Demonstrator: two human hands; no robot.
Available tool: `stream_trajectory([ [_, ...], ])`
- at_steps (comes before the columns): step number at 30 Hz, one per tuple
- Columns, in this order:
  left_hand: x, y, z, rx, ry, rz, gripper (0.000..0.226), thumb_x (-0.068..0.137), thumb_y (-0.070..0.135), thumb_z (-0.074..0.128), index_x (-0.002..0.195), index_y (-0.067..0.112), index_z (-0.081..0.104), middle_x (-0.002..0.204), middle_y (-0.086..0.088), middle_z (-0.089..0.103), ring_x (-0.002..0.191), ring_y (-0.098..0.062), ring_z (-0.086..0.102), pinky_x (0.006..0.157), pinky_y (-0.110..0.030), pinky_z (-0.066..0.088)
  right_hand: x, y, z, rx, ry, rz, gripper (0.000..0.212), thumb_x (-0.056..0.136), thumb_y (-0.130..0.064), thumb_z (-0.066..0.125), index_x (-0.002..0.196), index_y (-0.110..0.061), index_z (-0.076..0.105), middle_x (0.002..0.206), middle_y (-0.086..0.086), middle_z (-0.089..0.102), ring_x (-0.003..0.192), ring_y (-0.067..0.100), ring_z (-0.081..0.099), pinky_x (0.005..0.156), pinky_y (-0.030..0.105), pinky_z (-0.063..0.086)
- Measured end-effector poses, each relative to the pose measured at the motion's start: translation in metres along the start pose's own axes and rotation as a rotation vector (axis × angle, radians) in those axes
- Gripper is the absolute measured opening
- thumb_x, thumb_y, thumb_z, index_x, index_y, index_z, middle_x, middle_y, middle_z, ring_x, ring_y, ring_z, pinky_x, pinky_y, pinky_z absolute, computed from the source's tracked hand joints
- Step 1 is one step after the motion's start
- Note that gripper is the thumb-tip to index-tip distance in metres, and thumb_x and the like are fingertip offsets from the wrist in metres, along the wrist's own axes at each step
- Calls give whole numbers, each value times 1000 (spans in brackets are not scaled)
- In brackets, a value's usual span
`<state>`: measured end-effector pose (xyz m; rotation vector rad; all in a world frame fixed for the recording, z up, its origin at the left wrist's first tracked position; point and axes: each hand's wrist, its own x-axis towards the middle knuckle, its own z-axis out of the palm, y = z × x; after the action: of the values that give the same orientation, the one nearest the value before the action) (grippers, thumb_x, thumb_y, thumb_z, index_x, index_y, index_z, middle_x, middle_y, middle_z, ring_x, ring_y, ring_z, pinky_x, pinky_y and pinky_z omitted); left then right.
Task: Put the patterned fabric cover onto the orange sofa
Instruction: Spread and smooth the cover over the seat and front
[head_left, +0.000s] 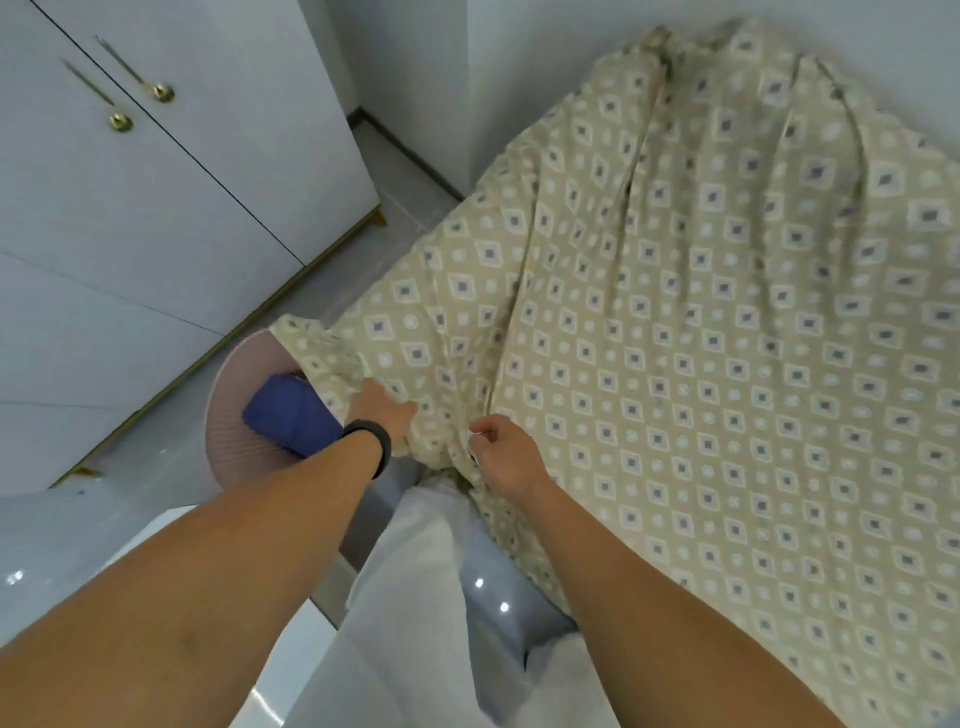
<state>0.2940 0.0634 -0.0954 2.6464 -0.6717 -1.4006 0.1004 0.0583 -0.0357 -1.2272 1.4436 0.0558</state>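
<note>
Head view, looking down. The patterned fabric cover (701, 322), beige with diamond motifs, is spread across the sofa from the centre of the frame out to 1 and 4 o'clock; no orange upholstery is visible, so the sofa lies wholly hidden beneath it. The left hand (387, 408), a dark band at its wrist, grips a bunched corner of the cover at about 7 o'clock from centre. The right hand (506, 454), just beside it, has curled fingers at a fold; whether it actually pinches cloth cannot be told. Judged progress: draping is largely done, while loose ridges running toward 12 o'clock and the near corner remain to be smoothed and tucked. A pink basket (234, 426) holding blue cloth (285, 415) stands at 8 o'clock.
</note>
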Motion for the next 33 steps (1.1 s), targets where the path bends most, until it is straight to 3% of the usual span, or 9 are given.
stream_trajectory([
  [5,73,5,12,-216,-36,-67,107,84,50,74,160,9,10,159,-11,33,140,-34,42,110,-43,41,60,-7,32,4,-6,82,27,101,-22,49,125,-22,60,103,-7,61,76,-1,54,63,12,39],
  [7,92,3,14,-261,-8,-112,85,86,51,73,151,10,35,144,-11,51,123,-33,56,95,-40,50,76,0,40,-8,-1,133,27,100,-21,48,124,-23,60,104,-5,63,78,2,55,64,15,41],
  [9,102,-4,12,-235,0,-66,40,89,49,71,105,14,61,101,-6,65,81,-24,60,64,-32,49,84,5,45,-28,-7,173,26,100,-20,48,123,-22,61,106,-3,64,80,7,57,64,17,41],
  [12,105,-16,3,-46,-25,102,42,98,42,61,71,10,54,69,-11,58,59,-24,51,57,-38,45,91,3,48,-79,-7,195,26,100,-20,48,122,-22,62,103,-4,65,79,8,58,64,17,42],
  [16,93,-28,-18,-70,121,114,33,102,28,48,78,6,46,71,-12,49,66,-30,45,57,-39,31,97,-19,48,-107,-41,205,28,100,-21,45,123,-24,62,110,-1,67,84,15,61,73,27,46],
  [22,102,-19,-89,-354,505,-132,47,105,38,39,123,0,60,123,-25,64,111,-43,60,90,-45,46,103,-52,44,-116,-55,151,28,100,-23,45,123,-24,60,105,-4,65,75,16,62,63,27,48],
  [26,141,-16,-94,-535,300,-183,56,93,55,48,131,14,54,120,-15,65,110,-39,63,95,-45,53,107,-48,48,-86,-44,129,25,101,-22,45,119,-25,62,98,-9,62,69,10,59,60,22,45],
  [30,130,-7,-57,-674,-10,-166,73,93,53,58,152,24,26,130,-2,48,107,-31,57,91,-51,56,109,-26,58,-108,-63,182,26,98,-23,45,117,-26,63,110,-5,67,78,16,63,67,27,50],
  [33,125,-4,-32,-729,18,-98,59,92,48,67,134,15,40,114,-6,53,91,-25,57,82,-45,59,107,-8,59,-131,-95,219,28,99,-22,46,121,-23,63,112,-5,65,90,18,62,76,28,48],
])
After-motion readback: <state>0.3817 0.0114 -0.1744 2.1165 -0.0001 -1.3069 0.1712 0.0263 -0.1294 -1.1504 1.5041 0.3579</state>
